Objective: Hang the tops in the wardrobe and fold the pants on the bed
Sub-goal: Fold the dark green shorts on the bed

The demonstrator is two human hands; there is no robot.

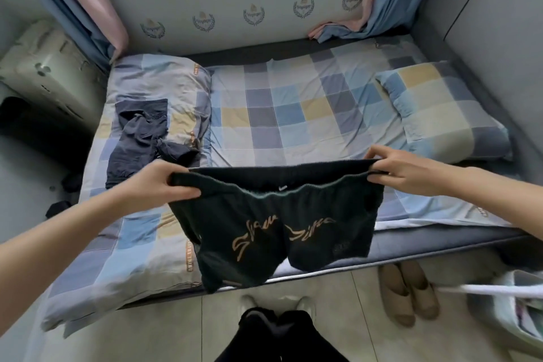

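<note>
Fingers (pixel 188 189) of our left hand (pixel 164 182) curl round one end of the waistband, thumb on the near side, while our right hand (pixel 399 169) pinches the other end between thumb and fingertips. Between them hang the dark green knit shorts with tan script lettering (pixel 282 226), held up by the waistband so the legs drop straight and the cloth spreads flat; we judge this is the shake-out before laying them down to fold. The hems dangle over the near edge of the bed and do not yet rest on it.

Below us, on the pale tiled floor, stand our own feet and a pair of beige slippers (pixel 411 291) tucked just beside the bed frame. A white basket (pixel 511 303) sits at the far right, partly cut off.

Beyond the shorts lies the bed with its blue, grey and yellow checked sheet (pixel 293 114), a broad bare patch in the middle where a fold could be made. To the left, on a checked quilt, a crumpled navy garment (pixel 141 132) waits unfolded; whether it is pants or a top we cannot tell. A checked pillow (pixel 440 109) lies at the right. The wardrobe is out of sight.
</note>
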